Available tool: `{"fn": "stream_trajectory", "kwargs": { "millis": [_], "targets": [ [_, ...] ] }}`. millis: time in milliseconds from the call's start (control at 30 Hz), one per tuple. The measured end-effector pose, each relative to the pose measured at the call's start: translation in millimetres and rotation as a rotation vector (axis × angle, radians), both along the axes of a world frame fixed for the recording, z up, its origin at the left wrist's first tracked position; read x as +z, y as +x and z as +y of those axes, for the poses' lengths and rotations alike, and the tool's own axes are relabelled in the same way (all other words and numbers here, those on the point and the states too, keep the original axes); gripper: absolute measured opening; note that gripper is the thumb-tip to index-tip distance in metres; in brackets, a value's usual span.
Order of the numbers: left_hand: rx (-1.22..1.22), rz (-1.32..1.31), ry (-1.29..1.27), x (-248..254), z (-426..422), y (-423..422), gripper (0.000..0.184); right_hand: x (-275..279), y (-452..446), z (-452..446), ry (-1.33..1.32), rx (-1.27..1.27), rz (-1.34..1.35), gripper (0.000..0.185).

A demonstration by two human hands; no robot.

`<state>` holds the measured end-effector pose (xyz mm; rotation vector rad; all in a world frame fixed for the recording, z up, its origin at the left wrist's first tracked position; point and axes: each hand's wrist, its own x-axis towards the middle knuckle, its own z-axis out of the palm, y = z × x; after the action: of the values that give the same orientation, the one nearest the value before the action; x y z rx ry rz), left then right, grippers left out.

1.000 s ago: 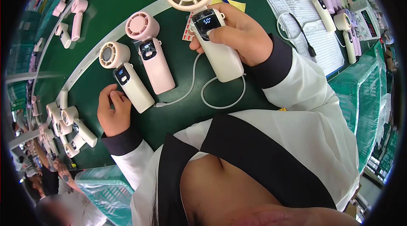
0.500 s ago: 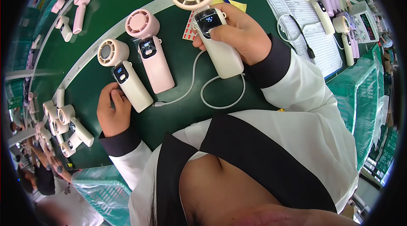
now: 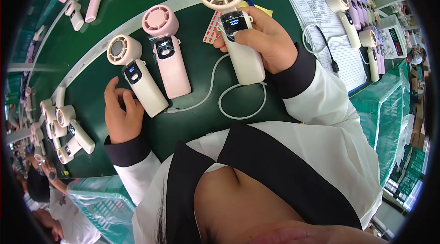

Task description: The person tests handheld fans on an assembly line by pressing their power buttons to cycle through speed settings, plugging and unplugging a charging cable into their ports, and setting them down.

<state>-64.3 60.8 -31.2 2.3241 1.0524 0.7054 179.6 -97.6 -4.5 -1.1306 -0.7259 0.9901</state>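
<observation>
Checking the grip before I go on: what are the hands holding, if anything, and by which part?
The right hand holds a cream handheld fan by its upper handle, thumb near the display. The left hand holds nothing.

One head-worn camera, facing down and forward
It looks from the wearer's head, close above their chest, whose collar (image 3: pixel 275 166) fills the bottom; past it lie both hands, the left (image 3: pixel 123 115) and the right (image 3: pixel 270 42), at near range over the worktop (image 3: pixel 192 120). Its round, wide view bends the far rows, and being single, it shares no part with another.
</observation>
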Motion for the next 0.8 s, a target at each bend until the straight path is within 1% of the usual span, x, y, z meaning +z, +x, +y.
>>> {"fn": "stream_trajectory", "kwargs": {
  "millis": [133, 300, 433, 467, 600, 633, 767, 800],
  "targets": [
    [0.003, -0.002, 0.01, -1, -1, 2, 0.036, -2, 2, 0, 0.006, -0.006, -0.01, 0.044],
    [0.014, -0.05, -0.001, -3, -4, 12, 0.037, 3, 3, 4, -0.057, -0.064, -0.066, 0.044],
    [-0.062, -0.052, -0.01, -5, -7, 22, 0.04, 0, 10, 28, -0.263, -0.026, -0.12, 0.042],
    [-0.059, -0.062, -0.005, -7, -7, 21, 0.04, -2, 10, 34, -0.258, -0.024, -0.131, 0.042],
    [-0.105, -0.109, -0.008, -15, -2, 25, 0.043, -10, 13, 65, -0.384, 0.04, -0.193, 0.036],
    [-0.093, -0.13, 0.002, -15, -1, 27, 0.043, -10, 16, 69, -0.375, 0.048, -0.216, 0.036],
    [-0.07, -0.154, -0.036, -13, -3, 32, 0.04, -16, 21, 85, -0.475, 0.105, -0.663, 0.042],
    [-0.063, -0.16, -0.031, -11, -3, 30, 0.04, -12, 22, 87, -0.47, 0.109, -0.671, 0.042]
  ]
}}
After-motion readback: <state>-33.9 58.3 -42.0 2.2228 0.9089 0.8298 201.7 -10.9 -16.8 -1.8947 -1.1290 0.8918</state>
